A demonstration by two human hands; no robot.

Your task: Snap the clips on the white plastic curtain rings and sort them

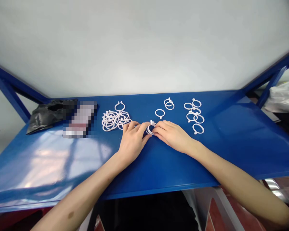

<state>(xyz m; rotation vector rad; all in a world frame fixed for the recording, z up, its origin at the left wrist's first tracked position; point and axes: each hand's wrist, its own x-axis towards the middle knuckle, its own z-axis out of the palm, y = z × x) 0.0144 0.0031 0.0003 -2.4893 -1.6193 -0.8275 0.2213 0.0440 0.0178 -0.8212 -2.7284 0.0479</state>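
Midway between the front and back edges of the bench, the left hand and right hand pinch white rings between their fingers. Left of them lies a ring pile; a black bag rests at the back left corner.

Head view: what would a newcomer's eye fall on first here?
Probably the left hand and right hand, with their fingers at white rings between them, near the middle of the vivid blue table. Next, likely the tangled pile of similar rings beyond and to the left of the left hand, and the looser cluster off to the right. The black bag at the far left also stands out.
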